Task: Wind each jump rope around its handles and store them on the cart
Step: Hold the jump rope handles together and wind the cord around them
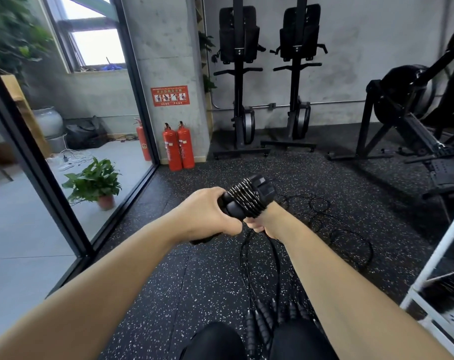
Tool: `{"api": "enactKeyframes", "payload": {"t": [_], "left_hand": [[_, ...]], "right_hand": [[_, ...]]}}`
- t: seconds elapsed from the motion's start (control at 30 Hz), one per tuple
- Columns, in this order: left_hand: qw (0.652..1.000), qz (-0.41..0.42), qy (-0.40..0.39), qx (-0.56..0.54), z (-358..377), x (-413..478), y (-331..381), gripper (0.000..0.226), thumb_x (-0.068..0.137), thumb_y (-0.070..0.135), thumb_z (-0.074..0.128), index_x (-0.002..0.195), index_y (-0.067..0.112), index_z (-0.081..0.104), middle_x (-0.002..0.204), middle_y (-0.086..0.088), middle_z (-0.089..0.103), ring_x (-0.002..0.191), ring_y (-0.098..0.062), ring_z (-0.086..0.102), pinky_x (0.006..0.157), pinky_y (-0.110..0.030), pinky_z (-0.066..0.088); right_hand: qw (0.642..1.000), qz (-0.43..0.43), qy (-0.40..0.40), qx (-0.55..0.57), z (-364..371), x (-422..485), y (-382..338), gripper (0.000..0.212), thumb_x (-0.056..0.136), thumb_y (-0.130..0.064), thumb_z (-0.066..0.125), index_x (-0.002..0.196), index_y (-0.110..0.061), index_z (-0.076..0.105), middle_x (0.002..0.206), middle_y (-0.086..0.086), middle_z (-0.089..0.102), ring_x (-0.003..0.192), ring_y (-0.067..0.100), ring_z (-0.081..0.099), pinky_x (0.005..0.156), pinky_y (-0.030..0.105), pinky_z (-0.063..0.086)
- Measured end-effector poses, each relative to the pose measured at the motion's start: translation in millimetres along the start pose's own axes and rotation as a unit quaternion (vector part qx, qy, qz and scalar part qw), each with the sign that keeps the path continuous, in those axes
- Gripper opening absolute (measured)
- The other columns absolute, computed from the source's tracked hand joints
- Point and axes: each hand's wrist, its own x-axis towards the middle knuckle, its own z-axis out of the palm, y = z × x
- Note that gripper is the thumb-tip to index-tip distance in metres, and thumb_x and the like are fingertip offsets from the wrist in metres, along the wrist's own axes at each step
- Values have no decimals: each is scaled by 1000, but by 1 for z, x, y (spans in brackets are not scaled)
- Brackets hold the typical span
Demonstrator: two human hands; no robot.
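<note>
Raised over the floor: two handles side by side, rope wound in tight turns round their upper half. Lower half wrapped fully by the curled fingers of the left hand. Just beneath the coil, right hand fisted on the slack rope, hanging from there down to loose loops. White cart at far right, well apart.
</note>
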Motion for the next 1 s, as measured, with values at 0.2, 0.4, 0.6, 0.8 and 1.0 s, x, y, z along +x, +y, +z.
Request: {"api": "enactKeyframes", "payload": {"t": [0.2,0.4,0.6,0.8,1.0], "left_hand": [[996,-42,-4,-82,-15,11,-18,25,72,14,77,87,12,58,69,-1,61,55,-16,56,52,-28,48],[991,-68,80,-86,-24,20,-38,29,78,28,74,98,10,63,75,-2,62,60,-18,55,54,-28,46],[987,-91,115,-70,-32,25,-58,24,74,27,77,85,11,63,64,1,59,53,-15,51,52,-26,44],[986,-81,142,36,-30,25,-56,49,46,54,64,74,15,54,63,5,58,55,-18,54,54,-29,44],[932,-53,176,313,-25,15,-34,42,71,52,70,81,20,45,76,5,54,74,-23,57,55,-29,36]], "right_hand": [[998,-18,44,-46,9,-5,-4,41,99,-26,42,63,-10,54,53,3,49,40,13,34,39,23,24],[987,-70,49,-133,11,-18,-8,45,101,-34,45,73,-7,68,48,-1,51,37,12,39,42,24,32],[948,-141,58,-278,12,-36,-26,39,93,-29,53,71,1,63,49,0,39,48,19,33,56,31,32],[901,-158,67,-399,17,-59,-53,49,92,-29,57,50,-17,34,47,-2,35,47,20,35,54,30,32],[861,-207,120,-449,17,-72,-86,35,91,-38,54,68,-13,61,60,-1,54,62,22,56,62,30,43]]}}
